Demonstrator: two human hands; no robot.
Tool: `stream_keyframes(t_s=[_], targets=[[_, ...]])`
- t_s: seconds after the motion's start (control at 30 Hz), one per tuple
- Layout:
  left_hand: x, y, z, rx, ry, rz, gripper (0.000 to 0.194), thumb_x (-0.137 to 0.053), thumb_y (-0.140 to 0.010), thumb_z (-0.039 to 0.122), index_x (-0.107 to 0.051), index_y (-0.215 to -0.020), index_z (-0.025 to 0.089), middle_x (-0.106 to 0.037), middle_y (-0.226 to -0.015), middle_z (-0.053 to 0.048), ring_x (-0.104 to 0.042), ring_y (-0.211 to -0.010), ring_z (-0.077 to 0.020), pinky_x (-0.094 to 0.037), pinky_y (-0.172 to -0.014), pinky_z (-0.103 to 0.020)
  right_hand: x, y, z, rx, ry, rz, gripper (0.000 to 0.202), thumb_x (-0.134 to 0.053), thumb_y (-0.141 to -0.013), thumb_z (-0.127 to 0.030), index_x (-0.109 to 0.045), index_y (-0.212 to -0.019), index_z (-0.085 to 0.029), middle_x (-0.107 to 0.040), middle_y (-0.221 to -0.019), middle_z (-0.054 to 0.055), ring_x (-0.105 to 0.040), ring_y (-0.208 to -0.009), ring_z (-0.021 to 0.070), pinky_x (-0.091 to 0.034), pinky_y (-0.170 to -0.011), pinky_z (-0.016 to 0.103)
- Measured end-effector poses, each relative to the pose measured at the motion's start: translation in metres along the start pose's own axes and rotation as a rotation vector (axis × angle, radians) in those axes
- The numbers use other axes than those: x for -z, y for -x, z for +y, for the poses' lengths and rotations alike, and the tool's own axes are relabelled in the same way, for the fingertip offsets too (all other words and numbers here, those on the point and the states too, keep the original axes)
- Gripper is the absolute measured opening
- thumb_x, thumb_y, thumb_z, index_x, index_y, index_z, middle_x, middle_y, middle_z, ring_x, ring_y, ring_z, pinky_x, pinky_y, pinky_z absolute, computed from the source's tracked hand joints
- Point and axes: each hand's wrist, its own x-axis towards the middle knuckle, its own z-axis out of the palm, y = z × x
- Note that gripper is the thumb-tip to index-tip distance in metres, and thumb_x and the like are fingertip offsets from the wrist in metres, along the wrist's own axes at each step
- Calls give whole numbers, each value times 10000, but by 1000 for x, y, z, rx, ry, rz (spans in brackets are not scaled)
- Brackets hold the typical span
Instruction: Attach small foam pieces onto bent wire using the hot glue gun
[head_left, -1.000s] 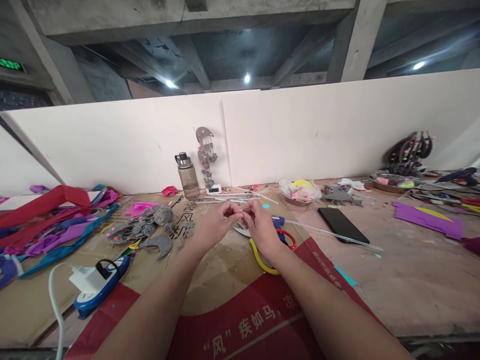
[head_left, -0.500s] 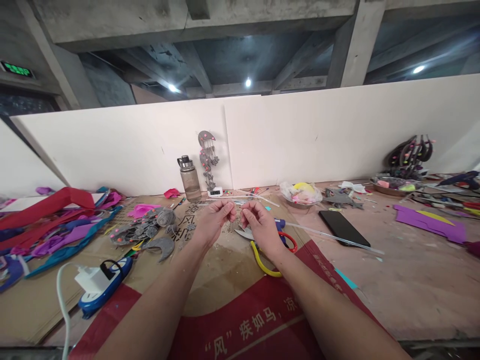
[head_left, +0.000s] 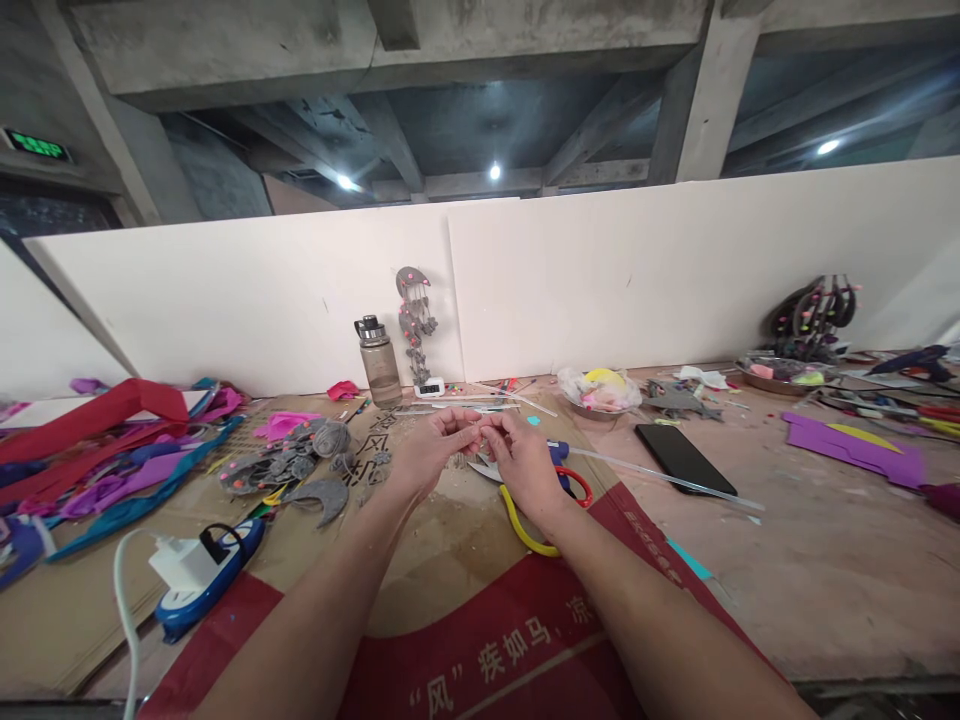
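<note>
Over the cardboard (head_left: 442,560), my left hand (head_left: 433,448) and my right hand (head_left: 521,460) meet at the fingertips. Each is closed in a pinch. Whatever sits between the fingers is too small to make out. Scissors (head_left: 517,510) with yellow and red handles lie beneath my right hand, their blades partly covered by it. A blue-handled tool (head_left: 558,452), mostly hidden, is just behind that hand. Left of my left hand lie a grey felt crescent (head_left: 321,500) and a ball of grey yarn (head_left: 331,438), beside more grey felt pieces (head_left: 277,458).
A water bottle (head_left: 380,365), a small digital clock (head_left: 430,388) and a hanging felt ornament (head_left: 414,310) stand by the white partition (head_left: 555,280). To the right are a phone (head_left: 684,458), a clear stick (head_left: 660,470) and a bowl (head_left: 600,405). A power strip (head_left: 210,575) lies left.
My hands have come together so that the fingertips touch, where a small gap was before. The view has shifted slightly; the things on the table stay put.
</note>
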Motion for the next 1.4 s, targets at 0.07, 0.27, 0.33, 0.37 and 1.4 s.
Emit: stream_keyframes(t_s=[0.07,0.27,0.33,0.37,1.4], targets=[[2,-1,-1,-2,-49,-22,372,-760,-690,354,-649,-961,124,-628,-687,0,-546,-622,-103,-420,-618,-238,2,-1,-1,68,79,-7,146,-456,-898,-227,-576,-818,-210,-616,-804,35,-542,-740,170,-420,-728,312],[1,-1,-2,-48,-169,-9,261,-696,-745,384,-698,-850,145,-652,-706,-14,-564,-639,-116,-449,-641,-247,-3,-4,7,-166,-249,-49,170,-477,-871,-340,-524,-763,-217,-546,-635,-12,-482,-586,149,-407,-589,288],[0,-1,-2,-53,-199,6,247,-667,-764,389,-707,-838,157,-667,-715,-20,-587,-662,-133,-467,-654,-258,-7,-5,13,-293,-500,-98,223,-492,-855,-414,-521,-760,-214,-524,-606,-25,-467,-533,135,-408,-534,276],[0,-1,-2,-56,-222,11,240,-656,-768,388,-711,-836,164,-675,-722,-22,-596,-670,-141,-474,-657,-263,-9,-5,15,-335,-595,-103,248,-513,-839,-446,-524,-761,-211,-522,-604,-28,-468,-525,129,-413,-525,273],[10,5,0,-74,-486,44,171,-700,-698,325,-642,-707,164,-641,-657,1,-547,-612,-131,-414,-603,-246,-19,5,15,-201,-287,-66,106,-519,-855,-326,-480,-866,-228,-521,-654,-48,-462,-528,120,-377,-510,255]])
